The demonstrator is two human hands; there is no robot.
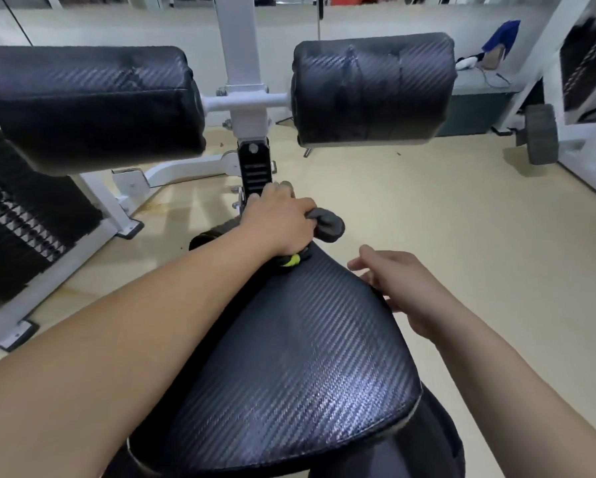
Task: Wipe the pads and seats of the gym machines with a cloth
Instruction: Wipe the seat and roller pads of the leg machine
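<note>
In the centre of the frame the left hand [275, 219] is gripping a bunched dark grey cloth [327, 225], fingers curled round it, and is pressing it over the narrow far end of the black seat [289, 357], which is filling the lower middle of the frame. The right hand [407, 294] is hovering at the seat's right edge, fingers loose and spread, holding nothing; whether it is touching the edge I cannot tell.

The likeliest trouble, as I am judging it:

- The cloth is balled up, so only a small patch is meeting the vinyl. Wiping this way is risking missed strips across the broad near part of the seat.
- The left knuckles are sitting just beside the black slotted adjuster [255, 174] and its bolts. A stroke pushed too far forward is risking scraped fingers or a snagged cloth.
- A loose end of the cloth is hanging off the seat tip toward the floor [427, 219], where it could be picking up grit.
- The two roller pads, at upper left [89, 105] and upper right [372, 88], are looking untouched in my reading, and the far faces are lying out of sight, so they are easy to skip
</note>
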